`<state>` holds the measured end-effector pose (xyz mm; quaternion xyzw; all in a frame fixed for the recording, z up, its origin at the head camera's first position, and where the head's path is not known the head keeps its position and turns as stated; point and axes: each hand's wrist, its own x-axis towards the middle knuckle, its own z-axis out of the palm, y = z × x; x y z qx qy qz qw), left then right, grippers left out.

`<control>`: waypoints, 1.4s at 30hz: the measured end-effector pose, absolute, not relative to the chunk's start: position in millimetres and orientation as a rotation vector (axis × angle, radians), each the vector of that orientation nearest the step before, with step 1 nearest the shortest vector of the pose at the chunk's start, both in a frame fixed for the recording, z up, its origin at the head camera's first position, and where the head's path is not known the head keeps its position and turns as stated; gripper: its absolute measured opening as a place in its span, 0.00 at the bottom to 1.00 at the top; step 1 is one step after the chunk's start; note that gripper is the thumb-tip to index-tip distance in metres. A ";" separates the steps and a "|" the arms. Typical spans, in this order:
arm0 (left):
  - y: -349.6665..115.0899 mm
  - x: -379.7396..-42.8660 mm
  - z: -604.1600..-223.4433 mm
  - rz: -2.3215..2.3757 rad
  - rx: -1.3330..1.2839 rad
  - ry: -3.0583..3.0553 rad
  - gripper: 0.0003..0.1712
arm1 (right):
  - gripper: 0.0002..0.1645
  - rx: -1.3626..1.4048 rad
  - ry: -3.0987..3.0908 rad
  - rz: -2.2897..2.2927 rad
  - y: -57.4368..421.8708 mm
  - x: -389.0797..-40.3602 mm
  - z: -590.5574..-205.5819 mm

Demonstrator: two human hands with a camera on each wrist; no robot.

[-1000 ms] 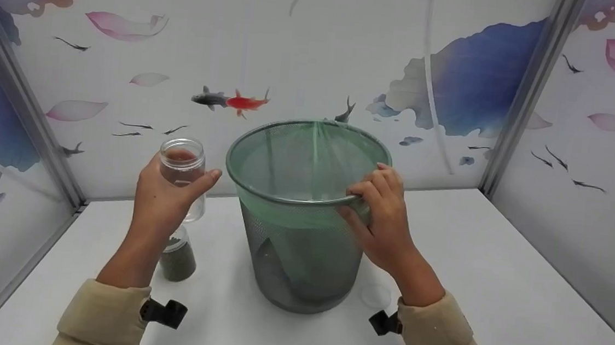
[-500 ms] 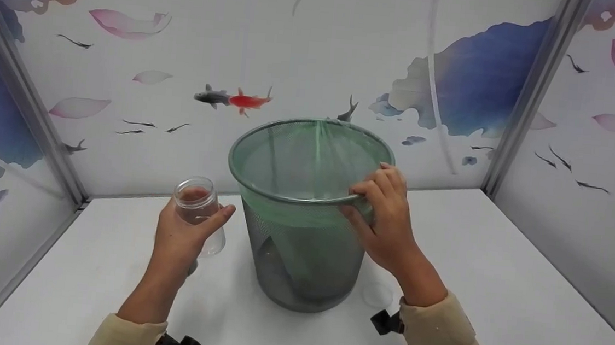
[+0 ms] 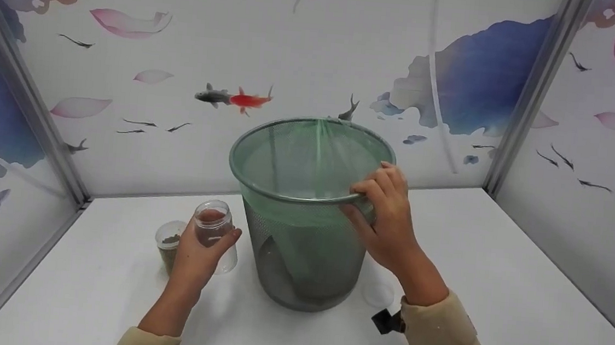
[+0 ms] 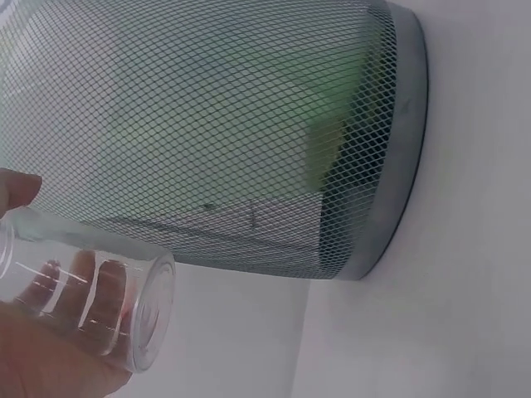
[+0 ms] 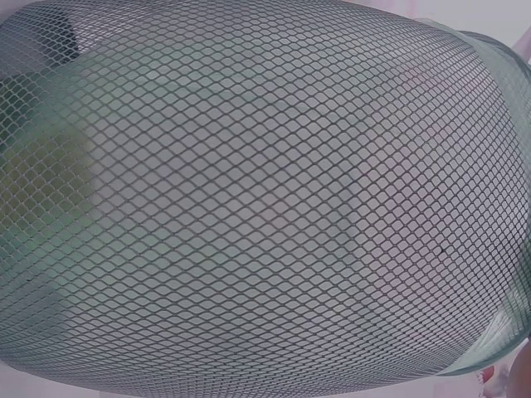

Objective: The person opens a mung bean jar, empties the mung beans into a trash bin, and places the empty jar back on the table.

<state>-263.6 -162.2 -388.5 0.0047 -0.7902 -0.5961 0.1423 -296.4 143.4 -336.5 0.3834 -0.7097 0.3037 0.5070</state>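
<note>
My left hand [image 3: 197,254] grips a clear, lidless jar [image 3: 226,254], its mouth up, to the left of a mesh wastebasket. In the left wrist view the see-through jar [image 4: 108,282] looks empty, with fingers curled round its far side. The wire mesh wastebasket [image 3: 310,277] stands upright, lined with a thin green bag [image 3: 287,215] folded over its rim. My right hand [image 3: 386,217] holds the rim at the near right, fingers over the top and thumb outside below. In the right wrist view the basket's mesh [image 5: 274,191] fills nearly everything.
A second jar [image 3: 167,246], part filled with dark greenish bits, stands left of my left hand and is partly hidden by it. A clear round lid [image 3: 378,294] lies on the white table [image 3: 495,297] by my right wrist. Printed panels [image 3: 318,41] enclose the table's back and sides.
My left hand has come down and to the right with the empty jar, closer to the basket. The filled jar, covered by the hand half a second ago, shows again. My right hand stays on the rim.
</note>
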 end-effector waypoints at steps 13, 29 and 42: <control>-172.5 -275.2 -426.2 -1.767 0.134 -2.322 0.43 | 0.22 0.925 -1.720 0.758 143.9 -297.1 -337.3; -167.9 -280.1 -447.2 -1.881 0.166 -2.374 0.46 | 0.21 0.920 -1.728 0.757 144.3 -297.6 -338.4; -164.9 -282.2 -455.1 -1.828 0.142 -2.481 0.48 | 0.22 0.915 -1.732 0.774 144.1 -296.3 -337.0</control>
